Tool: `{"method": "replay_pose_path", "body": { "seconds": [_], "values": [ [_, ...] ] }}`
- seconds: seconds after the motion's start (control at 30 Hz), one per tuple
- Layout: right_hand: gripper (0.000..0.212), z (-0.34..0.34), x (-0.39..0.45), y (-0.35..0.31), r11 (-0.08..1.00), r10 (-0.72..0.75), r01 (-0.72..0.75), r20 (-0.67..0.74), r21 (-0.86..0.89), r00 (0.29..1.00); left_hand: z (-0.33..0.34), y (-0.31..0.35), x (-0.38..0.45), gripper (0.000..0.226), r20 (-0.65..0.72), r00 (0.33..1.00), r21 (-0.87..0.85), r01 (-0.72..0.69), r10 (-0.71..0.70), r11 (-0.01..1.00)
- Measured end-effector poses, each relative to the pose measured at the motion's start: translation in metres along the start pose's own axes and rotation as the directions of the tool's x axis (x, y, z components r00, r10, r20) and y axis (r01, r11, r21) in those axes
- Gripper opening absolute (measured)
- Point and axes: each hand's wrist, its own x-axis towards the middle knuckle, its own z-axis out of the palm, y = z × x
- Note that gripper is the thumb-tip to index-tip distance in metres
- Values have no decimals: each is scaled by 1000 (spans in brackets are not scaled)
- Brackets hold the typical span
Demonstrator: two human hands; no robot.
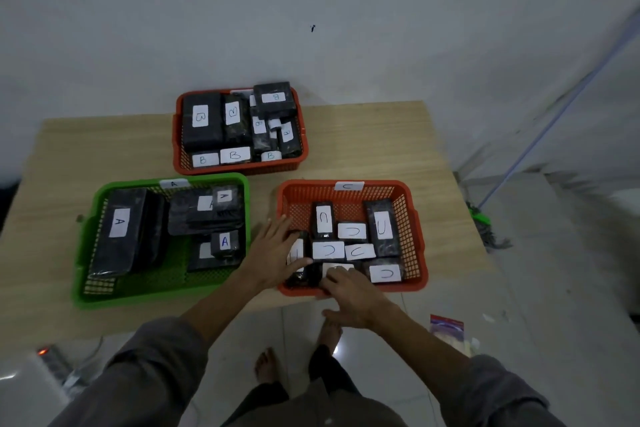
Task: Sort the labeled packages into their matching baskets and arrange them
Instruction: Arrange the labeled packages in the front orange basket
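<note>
Mostly sorted: C basket point(412, 218) holding C packages point(381, 224); left hand point(273, 250) splayed, right hand point(349, 291) flat on half-hidden package point(332, 269), grip unclear.

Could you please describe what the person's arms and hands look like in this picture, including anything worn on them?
Both arms wear loose, dark grey long sleeves pushed up toward the elbows: the left sleeve and the right sleeve. The forearms are bare below them. The left hand and right hand are bare, with no gloves; no rings, watch or bracelets are visible in this dim, slightly blurred view.
</note>
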Motion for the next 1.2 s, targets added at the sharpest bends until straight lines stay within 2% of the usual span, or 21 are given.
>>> {"method": "replay_pose_path", "body": {
  "seconds": [0.07,0.13,0.23,0.27,0.3,0.37,0.43,0.5,0.63,0.8,1.03,1.2],
  "values": [
    [47,4,-5,-2,998,65,-66,-33,-25,997,-1,-1,-9,99,62,998,19,-31,30,999],
    [49,4,-8,1,990,142,-143,-88,-9,986,-2,-3,-17,113,103,992,48,-80,75,996],
    [75,0,-23,8,942,335,-323,-178,89,925,-2,-5,-26,111,94,983,59,-165,159,985],
    [80,0,-32,11,901,432,-401,-247,165,868,0,-5,-28,106,86,981,51,-178,173,983],
    [81,-1,-40,16,837,544,-481,-307,261,781,2,-3,-29,104,87,980,40,-180,177,983],
    [79,-2,-54,27,659,750,-610,-319,440,580,6,1,-30,106,113,981,36,-164,159,986],
    [79,-3,-57,36,446,885,-688,-164,572,437,9,3,-30,107,140,980,78,-156,144,985],
    [72,-3,-55,43,310,920,-683,-29,662,390,8,4,-29,106,151,979,113,-154,137,982],
    [62,-6,-44,55,309,919,-639,-47,704,392,4,3,-25,107,89,988,96,-136,127,986],
    [61,-15,-23,72,414,865,-600,-91,684,494,-1,-8,-21,116,119,990,175,-94,74,980],
    [67,-22,-12,85,507,794,-539,-120,673,597,-6,-6,-18,106,143,990,201,-18,-11,979],
    [72,-31,-19,97,558,752,-576,-70,597,656,-8,-2,-14,99,155,986,157,44,-68,987]
  ]
}}
